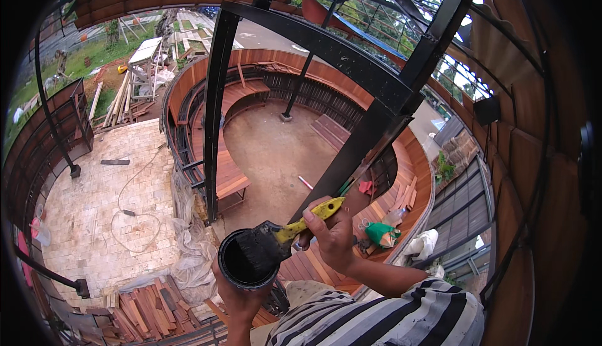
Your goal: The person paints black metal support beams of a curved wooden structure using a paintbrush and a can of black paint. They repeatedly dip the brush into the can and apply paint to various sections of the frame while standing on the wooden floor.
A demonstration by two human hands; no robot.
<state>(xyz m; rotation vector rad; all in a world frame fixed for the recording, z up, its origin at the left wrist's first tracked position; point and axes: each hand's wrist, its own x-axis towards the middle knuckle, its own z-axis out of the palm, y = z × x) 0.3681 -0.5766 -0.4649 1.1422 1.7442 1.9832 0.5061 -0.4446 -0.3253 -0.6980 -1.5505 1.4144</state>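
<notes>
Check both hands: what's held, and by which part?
Right hand holds the paintbrush by its yellow handle, bristles over the can. Left hand holds the black paint can from underneath, at its base.

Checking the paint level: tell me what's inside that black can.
The black can, held by the left hand, shows black inside. The brush in the right hand lies over its rim, covering part; the paint level cannot be told.
</notes>
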